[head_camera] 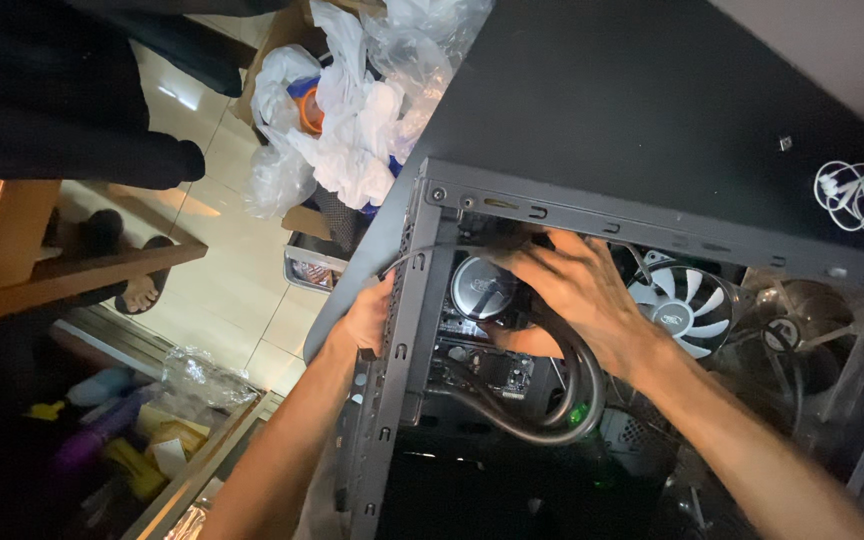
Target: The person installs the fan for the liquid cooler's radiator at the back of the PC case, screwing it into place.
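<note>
While the open computer case lies on its dark table, both hands are at work on it.

Computer case (407, 330): dark metal, side panel off, its inside open to view; it sits on the black table (632, 90) in the middle of the scene.
Left hand (370, 318): wrapped round the left edge of the case frame, fingers clamped on the metal, thumb side toward the inside.
Right hand (577, 285): reached down into the case from the right, fingers spread and bent near the top rail; whether they pinch anything I cannot tell, as the tips are hidden in shadow.
Round cooler block (480, 288): shiny, circular, just left of the right hand's fingers, touching or nearly so.
Hoses (567, 415): two thick grey ones curving in a loop below the right wrist.
White fan (680, 305): right of the right hand, inside the case, partly covered by the wrist.
White cable (857, 195): coiled on the table, far right, well apart from the hands.
Plastic bags (352, 110): a white heap on the floor, left of the table's far end.
</note>
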